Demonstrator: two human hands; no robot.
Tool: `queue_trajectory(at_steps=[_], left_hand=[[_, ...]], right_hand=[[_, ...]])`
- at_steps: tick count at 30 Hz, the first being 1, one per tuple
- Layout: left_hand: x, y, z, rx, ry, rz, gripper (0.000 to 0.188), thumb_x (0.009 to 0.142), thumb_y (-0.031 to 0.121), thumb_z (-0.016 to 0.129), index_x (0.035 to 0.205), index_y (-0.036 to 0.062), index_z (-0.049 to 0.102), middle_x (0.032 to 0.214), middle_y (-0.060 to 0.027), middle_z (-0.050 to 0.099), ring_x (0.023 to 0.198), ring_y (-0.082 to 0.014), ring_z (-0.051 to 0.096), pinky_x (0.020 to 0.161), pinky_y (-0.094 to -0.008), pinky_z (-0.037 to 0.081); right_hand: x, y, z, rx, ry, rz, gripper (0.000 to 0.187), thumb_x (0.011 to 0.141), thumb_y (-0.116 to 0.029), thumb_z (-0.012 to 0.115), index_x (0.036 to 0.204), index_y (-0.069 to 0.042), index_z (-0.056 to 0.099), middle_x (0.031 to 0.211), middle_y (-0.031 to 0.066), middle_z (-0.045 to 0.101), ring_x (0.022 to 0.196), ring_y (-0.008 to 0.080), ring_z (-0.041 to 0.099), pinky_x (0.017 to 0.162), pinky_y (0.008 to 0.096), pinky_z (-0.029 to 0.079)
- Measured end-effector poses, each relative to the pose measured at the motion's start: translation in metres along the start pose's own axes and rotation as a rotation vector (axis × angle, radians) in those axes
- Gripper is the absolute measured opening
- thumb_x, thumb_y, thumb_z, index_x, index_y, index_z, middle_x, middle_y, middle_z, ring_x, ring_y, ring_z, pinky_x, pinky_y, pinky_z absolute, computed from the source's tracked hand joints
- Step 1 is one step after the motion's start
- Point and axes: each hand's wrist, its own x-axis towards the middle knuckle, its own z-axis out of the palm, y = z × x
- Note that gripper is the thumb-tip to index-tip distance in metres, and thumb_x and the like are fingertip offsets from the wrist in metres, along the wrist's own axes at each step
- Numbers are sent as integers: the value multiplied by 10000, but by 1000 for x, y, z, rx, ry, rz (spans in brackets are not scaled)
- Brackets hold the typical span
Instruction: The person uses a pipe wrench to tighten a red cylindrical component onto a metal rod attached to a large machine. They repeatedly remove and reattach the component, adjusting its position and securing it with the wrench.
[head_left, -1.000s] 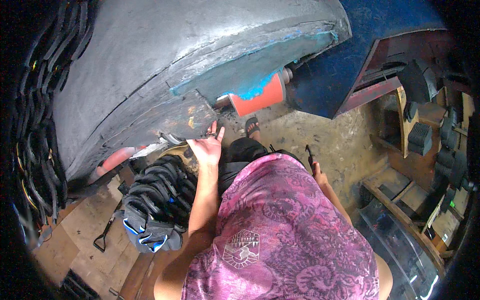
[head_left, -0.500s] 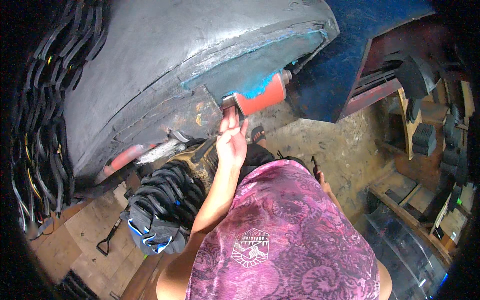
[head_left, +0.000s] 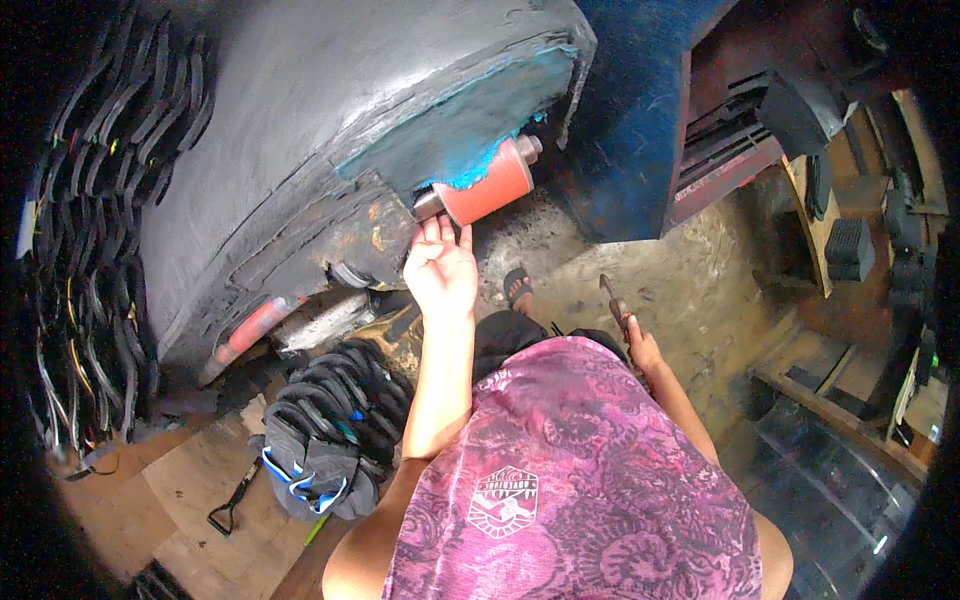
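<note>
One red roller (head_left: 487, 186) sits just above the left hand (head_left: 440, 270). One metal tool (head_left: 613, 301) is in the right hand (head_left: 643, 349). One stack of black rubber soles (head_left: 330, 440) lies below the left hand.

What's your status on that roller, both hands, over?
Left hand open, fingertips at the red roller under the big grey tyre. Right hand shut on a metal tool, held low. Nothing between hand and roller.

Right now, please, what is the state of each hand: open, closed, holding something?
Left hand: open, fingertips touching the underside of the red roller.
Right hand: closed around the handle of a thin metal tool.
</note>
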Motion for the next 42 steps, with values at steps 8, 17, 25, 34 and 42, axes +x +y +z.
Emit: queue_trajectory(at_steps=[8,17,25,34,42], left_hand=[[8,1,2,-22,-68,10,662,579,28,512,1240,62,489,1395,-77,470,1391,-222,304,1163,-459,124],[8,0,-6,-8,-86,12,683,575,42,520,1257,66,488,1406,-61,471,1391,-223,319,1159,-456,145],[-34,-15,2,173,-16,102,756,679,92,537,1420,67,389,1492,-37,413,1334,-204,392,1161,-472,182],[-37,-47,-10,86,212,71,577,950,324,419,1377,-61,364,1426,-218,409,1336,-341,394,1125,-471,329],[49,-97,8,-312,44,169,647,920,555,345,1365,97,451,1411,-119,459,1327,-324,407,1108,-538,297]], right_hand=[[-19,-44,-2,162,-37,-166,841,933,-670,328,1201,80,594,1082,291,647,1126,343,589,980,392,416],[-73,-150,-29,456,-173,-443,657,995,-579,293,1080,-5,601,763,32,531,651,127,482,606,290,410],[-61,-254,-12,440,-166,-992,605,1011,-549,250,1080,-37,566,672,-8,456,540,77,397,492,248,340],[-50,-269,12,225,-73,-1085,522,1016,-489,285,1149,-34,503,968,301,632,970,507,592,810,532,455],[-47,-269,20,285,-59,-1134,516,1022,-495,268,1073,-33,494,771,139,548,718,281,540,649,405,442]])
